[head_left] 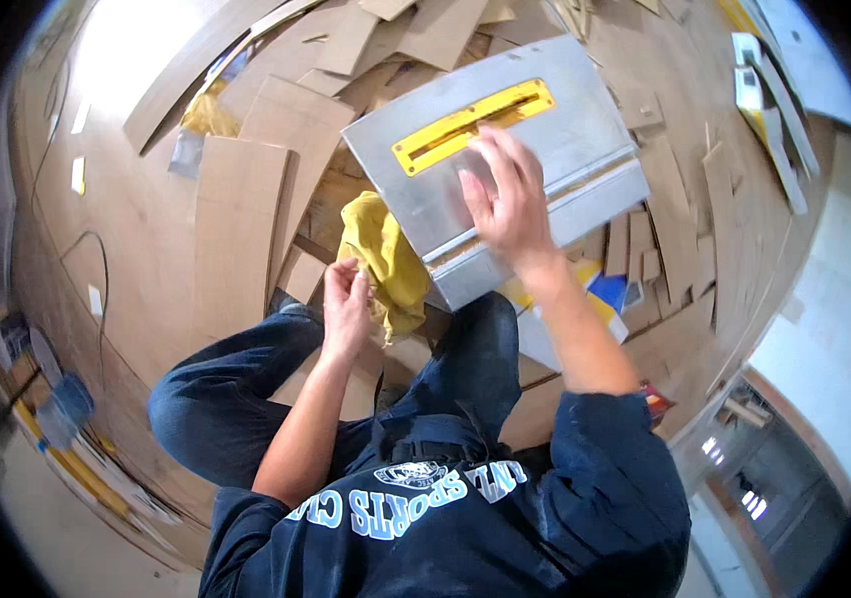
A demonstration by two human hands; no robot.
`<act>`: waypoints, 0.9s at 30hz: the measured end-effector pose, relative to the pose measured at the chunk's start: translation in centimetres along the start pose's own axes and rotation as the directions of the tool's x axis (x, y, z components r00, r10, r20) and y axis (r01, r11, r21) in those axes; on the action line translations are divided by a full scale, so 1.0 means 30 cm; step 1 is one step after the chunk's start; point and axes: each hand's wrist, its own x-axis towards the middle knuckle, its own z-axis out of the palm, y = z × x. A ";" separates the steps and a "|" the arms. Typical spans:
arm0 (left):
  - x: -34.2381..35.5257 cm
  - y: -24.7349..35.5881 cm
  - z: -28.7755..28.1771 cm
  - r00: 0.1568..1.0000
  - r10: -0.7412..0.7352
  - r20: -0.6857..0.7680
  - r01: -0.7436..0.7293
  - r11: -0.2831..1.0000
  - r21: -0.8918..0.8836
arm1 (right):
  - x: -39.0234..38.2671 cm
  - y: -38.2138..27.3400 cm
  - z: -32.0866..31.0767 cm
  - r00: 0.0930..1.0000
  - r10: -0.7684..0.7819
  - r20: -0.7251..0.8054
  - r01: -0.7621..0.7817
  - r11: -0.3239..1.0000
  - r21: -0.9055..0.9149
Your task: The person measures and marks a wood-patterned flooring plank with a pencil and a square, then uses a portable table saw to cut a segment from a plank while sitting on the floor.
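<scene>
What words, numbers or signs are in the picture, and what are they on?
Dark shirt: big pale letters and a round emblem, clear enough to see, but I don't copy out words.
Yellow insert in the silver metal plate: any marks are too small to read.
Red packet by the sleeve: too blurred to read.

Grey metal tabletop (435, 199), angled, grooved, with slotted yellow insert (463, 120); crumpled yellow fabric bag (382, 244) beside its left edge.
</scene>
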 end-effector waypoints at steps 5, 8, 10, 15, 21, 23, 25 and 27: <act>0.033 0.048 -0.041 0.992 0.107 0.062 -0.109 0.994 0.026 | -0.678 -0.184 0.059 0.449 0.872 -0.192 -0.801 0.489 0.346; 0.035 -0.054 -0.050 0.956 0.180 0.232 -0.214 0.968 0.132 | -0.634 -0.198 0.119 0.232 0.967 0.109 -0.582 0.048 0.812; 0.015 -0.059 -0.049 0.962 0.107 0.251 -0.236 0.785 0.573 | -0.565 -0.198 0.164 0.284 0.912 0.297 -0.347 -0.191 0.918; 0.062 -0.133 -0.103 0.981 0.103 0.164 -0.193 0.442 0.876 | -0.521 -0.153 0.232 0.173 0.982 -0.071 -0.636 0.167 0.753; 0.309 0.193 -0.030 0.762 0.640 0.100 -0.560 0.573 0.599 | -0.421 -0.179 0.130 0.030 0.997 -0.072 -0.710 0.072 0.700; 0.357 0.380 0.083 0.728 0.637 0.253 -0.632 0.480 0.608 | -0.463 -0.097 0.128 0.008 0.990 -0.142 -0.814 0.088 0.574; 0.457 0.488 0.150 0.643 0.671 0.370 -0.691 0.300 0.657 | -0.482 -0.113 0.202 0.031 0.881 -0.472 -0.835 0.283 0.472; 0.566 0.541 0.176 0.670 0.575 0.470 -0.677 0.215 0.704 | -0.487 -0.161 0.189 0.006 0.910 -0.415 -0.787 0.261 0.560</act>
